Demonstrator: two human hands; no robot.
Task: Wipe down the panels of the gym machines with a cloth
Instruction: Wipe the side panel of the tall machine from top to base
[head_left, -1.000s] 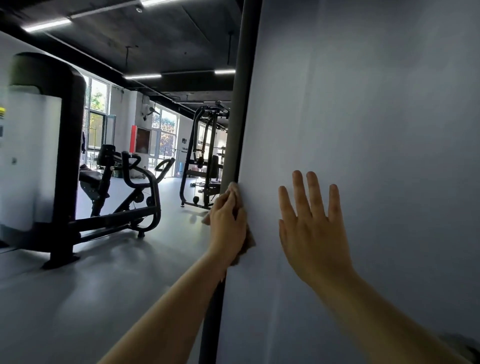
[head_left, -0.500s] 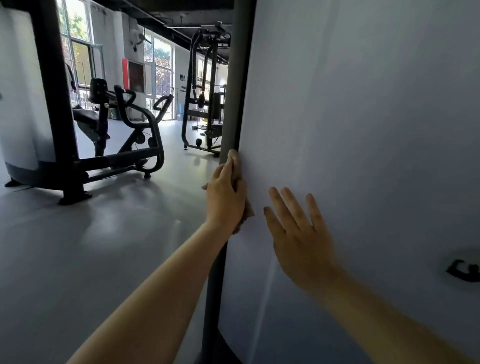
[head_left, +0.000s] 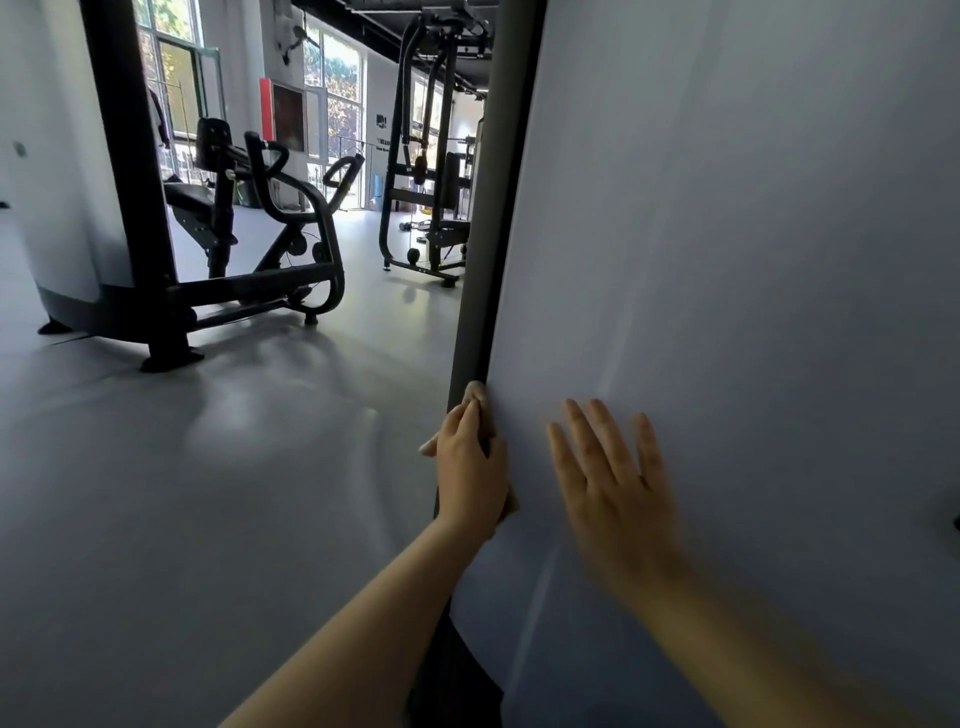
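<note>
A large pale grey machine panel (head_left: 753, 260) fills the right half of the view, edged on its left by a dark upright post (head_left: 493, 208). My left hand (head_left: 467, 467) presses a tan cloth (head_left: 476, 388) flat against the panel's left edge, fingers straight and pointing up. Only the cloth's top tip and a corner under the palm show. To its right, my right hand (head_left: 608, 478) lies flat on the panel with its fingers spread and holds nothing.
A black seated exercise machine (head_left: 270, 249) with its own pale shroud (head_left: 57, 182) stands at left on the grey floor (head_left: 182, 493). A black cable station (head_left: 431, 171) stands further back by the windows. A small dark fitting (head_left: 957, 519) shows at the panel's right edge.
Both hands have slid down the panel, the left one taking the cloth down along the edge. The view has tilted down, so more floor shows.
</note>
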